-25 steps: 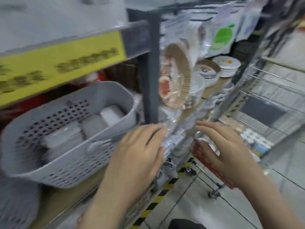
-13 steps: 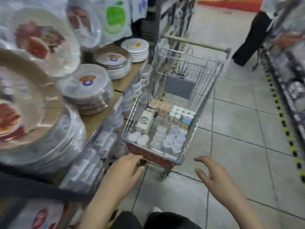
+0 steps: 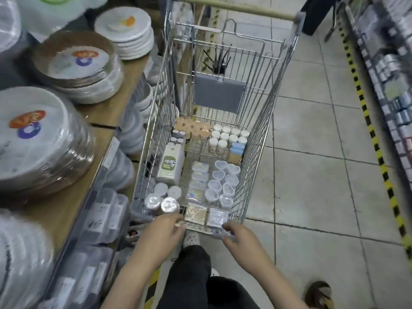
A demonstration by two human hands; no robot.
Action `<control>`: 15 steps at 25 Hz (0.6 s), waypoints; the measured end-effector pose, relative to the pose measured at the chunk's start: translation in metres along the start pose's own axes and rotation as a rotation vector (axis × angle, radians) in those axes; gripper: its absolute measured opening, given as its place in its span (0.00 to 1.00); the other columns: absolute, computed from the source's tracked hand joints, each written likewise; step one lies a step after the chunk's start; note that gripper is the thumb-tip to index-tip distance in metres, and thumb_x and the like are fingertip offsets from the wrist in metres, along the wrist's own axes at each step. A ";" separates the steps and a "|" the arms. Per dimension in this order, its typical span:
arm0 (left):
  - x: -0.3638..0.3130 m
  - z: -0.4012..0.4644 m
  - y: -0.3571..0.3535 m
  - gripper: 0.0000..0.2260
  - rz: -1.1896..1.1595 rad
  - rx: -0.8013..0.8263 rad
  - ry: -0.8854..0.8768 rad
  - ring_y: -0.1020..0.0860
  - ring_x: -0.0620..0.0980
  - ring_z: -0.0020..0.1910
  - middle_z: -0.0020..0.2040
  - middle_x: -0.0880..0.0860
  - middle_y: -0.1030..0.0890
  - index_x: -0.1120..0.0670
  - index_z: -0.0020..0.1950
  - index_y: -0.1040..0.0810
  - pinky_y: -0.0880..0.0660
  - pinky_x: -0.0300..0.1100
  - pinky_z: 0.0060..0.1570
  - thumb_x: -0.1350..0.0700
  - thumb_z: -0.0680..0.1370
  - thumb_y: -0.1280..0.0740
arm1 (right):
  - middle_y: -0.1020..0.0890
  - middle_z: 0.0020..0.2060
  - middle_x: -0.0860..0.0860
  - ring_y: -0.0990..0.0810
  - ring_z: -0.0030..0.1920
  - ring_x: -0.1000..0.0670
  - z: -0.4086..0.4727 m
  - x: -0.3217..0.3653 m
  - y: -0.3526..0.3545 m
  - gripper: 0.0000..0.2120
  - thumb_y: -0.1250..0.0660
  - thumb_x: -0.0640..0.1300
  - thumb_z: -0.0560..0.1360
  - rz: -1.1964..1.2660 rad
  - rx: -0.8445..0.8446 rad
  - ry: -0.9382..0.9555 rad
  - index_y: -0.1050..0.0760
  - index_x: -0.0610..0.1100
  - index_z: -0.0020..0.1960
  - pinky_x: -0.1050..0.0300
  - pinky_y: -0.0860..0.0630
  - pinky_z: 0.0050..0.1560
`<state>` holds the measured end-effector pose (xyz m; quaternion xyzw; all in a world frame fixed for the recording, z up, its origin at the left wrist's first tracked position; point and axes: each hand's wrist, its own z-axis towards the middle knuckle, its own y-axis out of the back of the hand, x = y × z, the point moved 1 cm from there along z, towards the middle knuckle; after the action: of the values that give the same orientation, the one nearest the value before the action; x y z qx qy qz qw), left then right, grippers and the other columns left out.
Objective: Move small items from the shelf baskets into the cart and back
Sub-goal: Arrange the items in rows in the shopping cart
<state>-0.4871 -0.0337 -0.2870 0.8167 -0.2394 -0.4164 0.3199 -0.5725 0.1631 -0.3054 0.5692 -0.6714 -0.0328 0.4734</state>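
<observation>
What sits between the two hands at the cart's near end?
Head view: between the left hand and right hand lie two flat square packs against the cart front wall.

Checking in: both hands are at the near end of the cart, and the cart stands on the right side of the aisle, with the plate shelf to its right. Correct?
Not quite. The head view shows the left hand and right hand at the near end of the cart, but the plate shelf is to its left, and the cart stands on the left side of the aisle.
</observation>
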 end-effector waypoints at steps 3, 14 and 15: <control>0.005 0.056 -0.024 0.15 -0.129 0.107 0.059 0.24 0.47 0.59 0.61 0.50 0.22 0.53 0.65 0.25 0.29 0.39 0.59 0.54 0.79 0.37 | 0.22 0.53 0.51 0.22 0.54 0.51 0.053 -0.003 -0.024 0.15 0.34 0.40 0.76 0.257 0.021 -0.230 0.25 0.41 0.62 0.58 0.23 0.54; 0.071 0.183 -0.144 0.15 -0.231 0.463 0.394 0.25 0.50 0.57 0.62 0.54 0.24 0.57 0.65 0.27 0.29 0.41 0.58 0.55 0.80 0.38 | 0.20 0.48 0.44 0.19 0.47 0.45 0.188 -0.078 -0.102 0.12 0.33 0.38 0.71 0.405 0.035 -0.687 0.29 0.41 0.54 0.48 0.20 0.48; 0.076 0.190 -0.155 0.11 -0.222 0.500 0.410 0.24 0.50 0.53 0.56 0.53 0.21 0.58 0.59 0.25 0.27 0.41 0.56 0.56 0.79 0.38 | 0.21 0.50 0.45 0.20 0.49 0.45 0.196 -0.085 -0.109 0.14 0.32 0.40 0.71 0.365 0.043 -0.671 0.30 0.42 0.55 0.50 0.21 0.48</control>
<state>-0.5856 -0.0395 -0.5244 0.9576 -0.1746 -0.2041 0.1040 -0.6329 0.0951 -0.5276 0.4079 -0.8799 -0.1186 0.2131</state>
